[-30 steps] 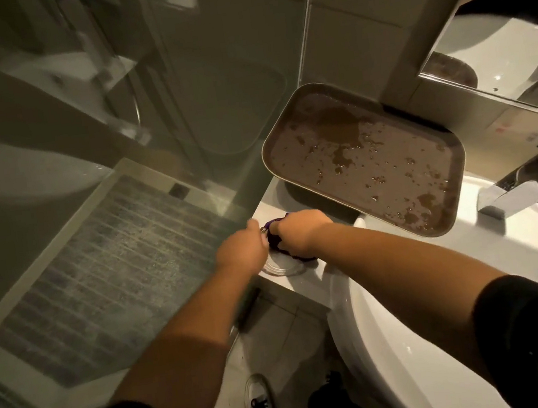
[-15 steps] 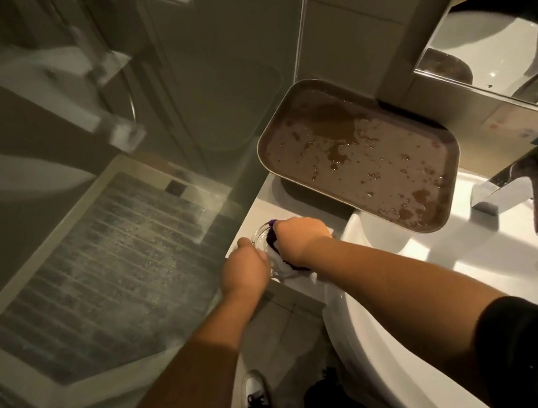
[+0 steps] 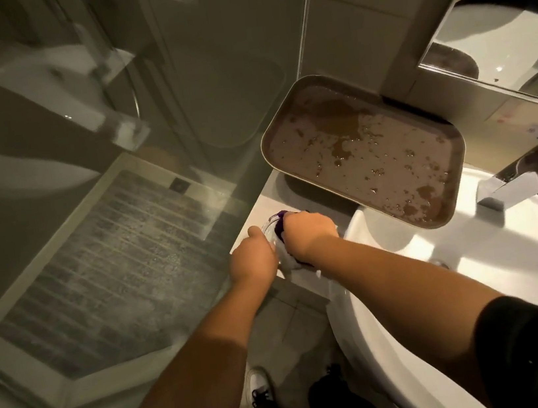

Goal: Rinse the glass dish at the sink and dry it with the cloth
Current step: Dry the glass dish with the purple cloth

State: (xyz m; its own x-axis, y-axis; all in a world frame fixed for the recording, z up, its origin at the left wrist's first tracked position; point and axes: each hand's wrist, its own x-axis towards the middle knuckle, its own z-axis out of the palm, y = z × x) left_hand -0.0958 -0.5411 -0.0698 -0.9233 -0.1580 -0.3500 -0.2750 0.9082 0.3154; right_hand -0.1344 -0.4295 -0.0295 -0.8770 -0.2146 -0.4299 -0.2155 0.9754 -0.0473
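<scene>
Left hand [image 3: 253, 259] fingers curl round glass dish [image 3: 269, 229] rim | right hand [image 3: 308, 233] fingers press purple-white cloth [image 3: 285, 258] into it | dish at tabletop [image 3: 297, 196] left front corner | risk: wet glass slips, falls to floor.

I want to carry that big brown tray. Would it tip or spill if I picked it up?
Probably. The brown tray looks stiff, but it leans with one end over the sink, so it may tip when nudged. Puddles and drops sit on it, so it could feel slippery and would likely dribble when lifted.
</scene>
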